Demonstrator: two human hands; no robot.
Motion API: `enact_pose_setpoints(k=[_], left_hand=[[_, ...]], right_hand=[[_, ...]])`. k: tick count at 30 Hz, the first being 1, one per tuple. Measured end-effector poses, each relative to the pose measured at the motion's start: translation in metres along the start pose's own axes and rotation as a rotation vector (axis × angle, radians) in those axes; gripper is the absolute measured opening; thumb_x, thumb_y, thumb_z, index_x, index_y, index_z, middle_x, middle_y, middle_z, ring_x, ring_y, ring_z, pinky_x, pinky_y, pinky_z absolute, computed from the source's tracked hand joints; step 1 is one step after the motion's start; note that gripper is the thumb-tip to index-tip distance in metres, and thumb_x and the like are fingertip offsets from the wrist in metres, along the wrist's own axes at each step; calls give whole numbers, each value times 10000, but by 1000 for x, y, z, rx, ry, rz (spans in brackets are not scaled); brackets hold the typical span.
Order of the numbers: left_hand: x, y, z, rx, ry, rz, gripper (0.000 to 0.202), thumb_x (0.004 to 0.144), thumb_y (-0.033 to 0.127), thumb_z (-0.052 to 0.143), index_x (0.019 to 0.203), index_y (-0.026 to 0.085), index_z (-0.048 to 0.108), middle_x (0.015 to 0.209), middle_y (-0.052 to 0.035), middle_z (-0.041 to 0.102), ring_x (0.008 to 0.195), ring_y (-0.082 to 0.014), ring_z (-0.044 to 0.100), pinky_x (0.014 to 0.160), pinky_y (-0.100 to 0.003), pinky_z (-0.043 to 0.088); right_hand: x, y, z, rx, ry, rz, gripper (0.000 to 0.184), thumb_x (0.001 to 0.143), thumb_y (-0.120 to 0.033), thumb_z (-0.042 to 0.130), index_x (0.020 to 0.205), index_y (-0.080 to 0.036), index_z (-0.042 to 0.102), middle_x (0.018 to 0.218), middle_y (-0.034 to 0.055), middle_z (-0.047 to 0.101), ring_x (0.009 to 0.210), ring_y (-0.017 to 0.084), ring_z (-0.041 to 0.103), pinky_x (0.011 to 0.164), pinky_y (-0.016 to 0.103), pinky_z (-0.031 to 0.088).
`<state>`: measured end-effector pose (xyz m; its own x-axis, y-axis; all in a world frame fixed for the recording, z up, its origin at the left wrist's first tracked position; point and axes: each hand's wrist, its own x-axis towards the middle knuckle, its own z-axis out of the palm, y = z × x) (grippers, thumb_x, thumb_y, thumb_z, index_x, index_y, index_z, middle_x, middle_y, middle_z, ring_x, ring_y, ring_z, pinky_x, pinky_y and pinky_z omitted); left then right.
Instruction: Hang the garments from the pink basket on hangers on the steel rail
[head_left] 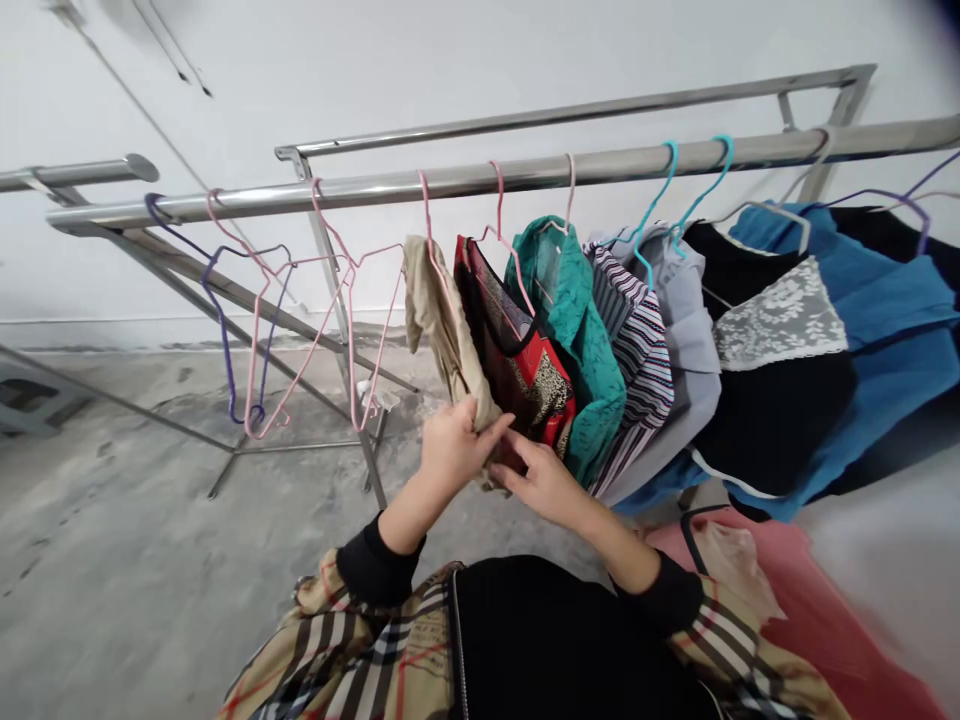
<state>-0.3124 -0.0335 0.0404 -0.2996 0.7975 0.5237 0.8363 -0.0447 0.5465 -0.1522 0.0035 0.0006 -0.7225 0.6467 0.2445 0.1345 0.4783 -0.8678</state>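
A khaki garment (442,325) hangs from a pink hanger (427,205) on the metal rail. My left hand (456,440) is closed on the near edge of this garment, low on its front. Close beside it, my right hand (538,478) has its fingers at the same edge, thumb and fingertips drawn together on the cloth. Just right of the khaki piece hangs a red and black patterned top (536,375), partly behind my right hand. A teal shirt (589,350) comes after it. The lower end of the khaki garment is partly hidden by my hands.
Bare pink hangers (351,330) and a purple hanger (225,330) hang at the left of the rail (480,180). Rightward are a striped shirt (637,350), a grey shirt (690,370) and black and blue clothes. A pink bag-like heap (817,580) lies low right.
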Motion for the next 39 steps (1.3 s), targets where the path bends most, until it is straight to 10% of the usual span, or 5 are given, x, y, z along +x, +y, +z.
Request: enact_pose_setpoints(k=[7,12,23,33,39], left_hand=[[-27,-16,-3,192,180,390,327,908,315,566,606,204,505,497,40,475,502,-116,472,619,-276,368],[-32,-27,-20,252,49,483,138,902,236,531,924,229,667,685,0,639,686,-138,601,767,-294,415],[-44,-39,-18,199,107,413,252,899,155,524,1080,255,668,952,-41,754,888,-168,693,799,-329,390],[-55,-32,-5,16,67,299,298,884,188,567,1164,252,645,1180,-105,698,1146,-247,635,900,-383,452],[-66,-27,-9,-245,162,339,498,841,136,624,1314,259,527,1344,-152,570,1227,-267,577,984,-439,501]], right_hand=[[9,-10,20,173,44,69,238,906,-336,523,867,-170,690,697,17,670,616,143,620,590,253,494],[12,-8,29,328,62,122,244,870,-377,556,788,-175,667,658,-1,626,585,127,585,577,249,500],[31,-30,25,485,82,67,304,878,-397,554,1100,-207,638,1053,63,694,951,191,661,853,329,552],[42,-33,29,398,224,151,204,854,-372,538,775,-194,600,770,25,668,791,190,651,773,308,539],[49,4,39,450,246,212,193,844,-335,511,880,-181,622,791,16,672,775,171,628,765,300,522]])
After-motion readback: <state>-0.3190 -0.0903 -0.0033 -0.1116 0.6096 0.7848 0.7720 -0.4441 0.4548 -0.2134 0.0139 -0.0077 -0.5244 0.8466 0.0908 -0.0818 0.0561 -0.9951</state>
